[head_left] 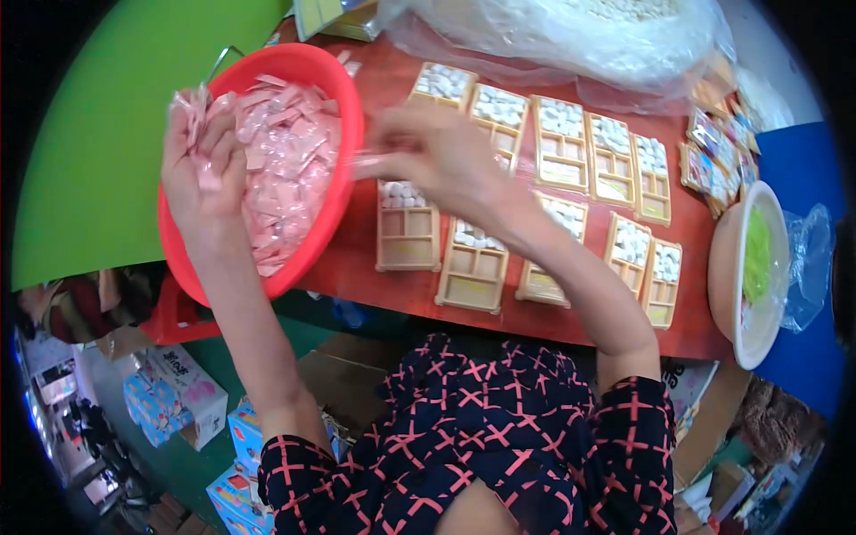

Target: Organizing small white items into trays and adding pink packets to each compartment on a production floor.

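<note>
Spreading across the middle of the view, the smooth red-brown counter [695,267] curves with the lens. A big, crinkled clear plastic bag [553,40] sprawls along its far edge, pale pieces showing at the top. At the left sits a round, glossy red basin [352,116], heaped with small pink packets [290,160]. On the opposite side is a smooth cream bowl [724,267] with light green contents [756,259], a thin blue-tinted plastic bag [807,259] just beside it.

The right forearm crosses the counter and hides parts of what lies below; its hand [437,152] reaches toward the basin's right rim, palm down, fingers bent and blurred. A pale pink streak shows at the fingertips, but I cannot tell whether they grip it. The left hand [205,169] is raised over the basin's left part, fingers curled up around a few pink packets.

Shallow, pale wooden trays [408,241], rectangular and split into compartments, stand in two rows. The packets are flat and strip-like, their clear wrapping shiny. Smallest are the rounded, matte white pieces [562,116] filling the trays' far compartments.
</note>
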A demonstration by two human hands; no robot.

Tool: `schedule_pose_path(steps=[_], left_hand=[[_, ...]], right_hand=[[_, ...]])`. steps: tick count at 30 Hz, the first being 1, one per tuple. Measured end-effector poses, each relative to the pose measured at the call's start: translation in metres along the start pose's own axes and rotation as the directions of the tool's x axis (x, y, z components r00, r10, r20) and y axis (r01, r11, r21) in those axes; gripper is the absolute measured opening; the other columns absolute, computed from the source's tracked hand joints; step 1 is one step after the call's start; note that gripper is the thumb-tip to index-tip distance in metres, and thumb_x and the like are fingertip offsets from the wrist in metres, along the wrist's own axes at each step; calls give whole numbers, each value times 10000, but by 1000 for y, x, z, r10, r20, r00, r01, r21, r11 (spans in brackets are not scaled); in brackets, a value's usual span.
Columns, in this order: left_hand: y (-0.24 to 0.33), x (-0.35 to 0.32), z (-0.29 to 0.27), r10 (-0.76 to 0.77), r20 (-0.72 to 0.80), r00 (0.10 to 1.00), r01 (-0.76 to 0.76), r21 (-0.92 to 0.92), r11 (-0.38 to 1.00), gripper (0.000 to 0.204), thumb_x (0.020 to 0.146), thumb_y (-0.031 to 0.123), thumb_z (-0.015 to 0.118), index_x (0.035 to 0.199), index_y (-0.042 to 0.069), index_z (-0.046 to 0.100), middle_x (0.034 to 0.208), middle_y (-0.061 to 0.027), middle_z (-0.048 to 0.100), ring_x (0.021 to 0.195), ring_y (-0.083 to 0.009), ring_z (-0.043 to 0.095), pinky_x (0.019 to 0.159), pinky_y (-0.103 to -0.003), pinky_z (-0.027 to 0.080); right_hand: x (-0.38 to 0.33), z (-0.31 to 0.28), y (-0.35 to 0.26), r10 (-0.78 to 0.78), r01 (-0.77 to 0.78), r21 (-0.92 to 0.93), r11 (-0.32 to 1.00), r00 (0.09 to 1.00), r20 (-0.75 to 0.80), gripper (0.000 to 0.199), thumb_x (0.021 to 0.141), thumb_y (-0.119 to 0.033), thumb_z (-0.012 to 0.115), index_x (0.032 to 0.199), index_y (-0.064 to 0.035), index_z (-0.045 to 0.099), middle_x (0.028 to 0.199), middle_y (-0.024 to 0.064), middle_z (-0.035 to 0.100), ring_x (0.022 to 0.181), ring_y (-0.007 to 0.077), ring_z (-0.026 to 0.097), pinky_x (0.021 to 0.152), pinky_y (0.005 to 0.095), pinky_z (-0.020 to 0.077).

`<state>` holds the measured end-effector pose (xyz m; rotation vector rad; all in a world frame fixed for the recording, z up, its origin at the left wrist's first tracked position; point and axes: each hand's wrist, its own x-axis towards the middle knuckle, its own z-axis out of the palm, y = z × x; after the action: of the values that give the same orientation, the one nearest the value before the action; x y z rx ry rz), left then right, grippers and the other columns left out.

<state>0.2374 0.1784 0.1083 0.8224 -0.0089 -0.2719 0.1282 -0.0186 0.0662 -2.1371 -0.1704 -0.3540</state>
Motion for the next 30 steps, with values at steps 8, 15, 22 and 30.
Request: schedule_pose_path(steps=[8,15,22,30], left_hand=[[-152,-82,68,-226,174,958,218,65,974,220,833,153,519,1025,59,464,817,-47,553,674,-77,557,522,-187,475],[-236,-96,78,-287,160,944,266,141,953,212,829,59,504,1034,34,454,850,-60,560,731,-99,567,566,-211,492],[-264,-111,98,-397,322,860,278,358,892,248,815,60,510,1050,24,443,870,-57,561,755,-99,559,616,-225,477],[-268,-128,105,-572,265,777,365,551,751,228,785,46,522,983,8,416,817,-63,539,702,-102,549,564,-222,463]], right_hand=[[-91,-99,104,511,-528,-227,818,849,-133,142,674,-94,649,770,-11,584,646,27,510,617,94,461,558,236,377],[-98,-109,78,473,-432,382,817,881,-16,218,800,-129,528,952,23,565,842,27,583,794,87,514,681,238,416],[-123,-128,91,500,-468,425,775,865,41,150,760,-93,576,878,0,569,719,-9,542,625,38,455,565,188,377],[-151,-150,107,559,-447,455,770,816,-144,75,754,-79,571,803,-26,592,681,-27,539,602,25,443,537,169,346]])
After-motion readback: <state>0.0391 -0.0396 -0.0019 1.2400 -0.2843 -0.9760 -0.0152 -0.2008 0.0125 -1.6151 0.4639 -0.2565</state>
